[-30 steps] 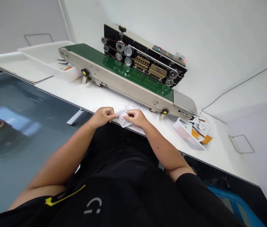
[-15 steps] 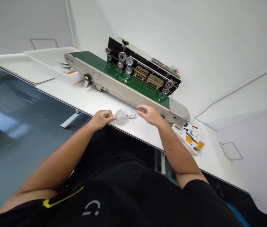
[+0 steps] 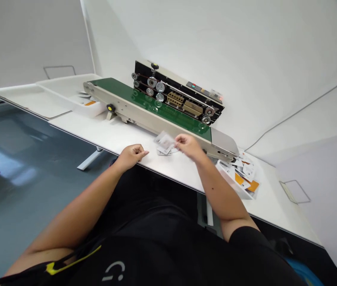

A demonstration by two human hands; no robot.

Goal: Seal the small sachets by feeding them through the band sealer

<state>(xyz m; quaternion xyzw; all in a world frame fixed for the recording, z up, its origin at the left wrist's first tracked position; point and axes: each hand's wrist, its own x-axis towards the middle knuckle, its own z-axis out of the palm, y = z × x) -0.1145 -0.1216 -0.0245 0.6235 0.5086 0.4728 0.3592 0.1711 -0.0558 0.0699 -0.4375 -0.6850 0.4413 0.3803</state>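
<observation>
My right hand (image 3: 188, 146) pinches a small translucent plastic bag (image 3: 164, 139) by its right edge, and the bag is blurred by motion. Just below the bag, a few white printed packets (image 3: 164, 152) lie on the white table, partly covered by it. To their left, my left hand (image 3: 132, 156) hovers by the table's front edge, thumb and fingertips pressed together with nothing visible in them.
Behind my hands stands a sealing machine (image 3: 183, 97) with rollers and a green conveyor belt (image 3: 117, 90). At the right is a white bin (image 3: 226, 172) holding white and orange packets. A larger white tray (image 3: 61, 92) stands at the left end. The table's front edge slants down rightwards.
The plastic bag has passed from my left hand to my right and now hangs over the packets. My left fingers have let go of it. The view has tilted slightly.
</observation>
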